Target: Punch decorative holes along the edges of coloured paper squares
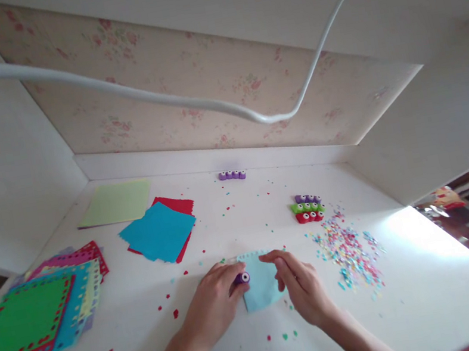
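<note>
A light blue sheet of paper point(260, 289) lies in front of me, with a row of small punched holes along its far edge. My left hand point(214, 294) is closed around a small purple craft punch point(244, 278) at the left side of the sheet. On the other side, my right hand point(299, 282) hovers over or touches the sheet's right edge; I cannot tell which. Its index finger is stretched out towards the holes, the other fingers are loosely bent, and no object shows in it.
To the right are stacked punches point(308, 208) and a heap of paper confetti point(350, 249). Purple punches point(232, 175) stand by the back wall. Blue and red paper point(158, 231), pale green sheets point(114, 202) and punched coloured sheets point(24, 321) lie left. A white cable point(134, 96) hangs across.
</note>
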Motion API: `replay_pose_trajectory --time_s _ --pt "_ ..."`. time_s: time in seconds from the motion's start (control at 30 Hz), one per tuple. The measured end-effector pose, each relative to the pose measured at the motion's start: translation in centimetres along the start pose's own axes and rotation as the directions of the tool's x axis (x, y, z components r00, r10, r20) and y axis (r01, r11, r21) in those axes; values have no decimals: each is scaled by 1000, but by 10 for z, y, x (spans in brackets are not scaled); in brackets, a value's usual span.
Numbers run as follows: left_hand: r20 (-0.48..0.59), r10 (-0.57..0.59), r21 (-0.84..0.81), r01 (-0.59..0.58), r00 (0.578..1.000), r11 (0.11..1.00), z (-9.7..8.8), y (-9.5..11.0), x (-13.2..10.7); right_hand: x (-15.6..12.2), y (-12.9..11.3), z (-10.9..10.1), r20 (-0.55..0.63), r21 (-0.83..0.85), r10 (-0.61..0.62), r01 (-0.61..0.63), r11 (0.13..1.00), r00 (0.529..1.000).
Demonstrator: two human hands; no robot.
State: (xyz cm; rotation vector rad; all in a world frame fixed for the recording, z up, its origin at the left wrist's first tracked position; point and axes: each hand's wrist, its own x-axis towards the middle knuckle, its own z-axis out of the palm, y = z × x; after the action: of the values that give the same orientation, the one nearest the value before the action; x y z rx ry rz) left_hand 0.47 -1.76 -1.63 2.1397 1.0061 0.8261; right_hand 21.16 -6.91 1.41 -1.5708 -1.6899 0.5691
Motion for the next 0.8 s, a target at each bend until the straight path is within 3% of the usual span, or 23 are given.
replay_pose_trajectory --time_s 0.2,0.47,0.8 --pt "-11 -5 46 6 1000 999 1 -3 -1 8 7 5 -65 121 71 -63 991 995" --pt "45 61 177 -68 997 982 -3 1 0 7 13 15 -14 -7 4 -4 1000 1000" --pt "40 101 202 -107 994 973 -3 7 3 0 19 19 -114 -50 -35 29 998 993"
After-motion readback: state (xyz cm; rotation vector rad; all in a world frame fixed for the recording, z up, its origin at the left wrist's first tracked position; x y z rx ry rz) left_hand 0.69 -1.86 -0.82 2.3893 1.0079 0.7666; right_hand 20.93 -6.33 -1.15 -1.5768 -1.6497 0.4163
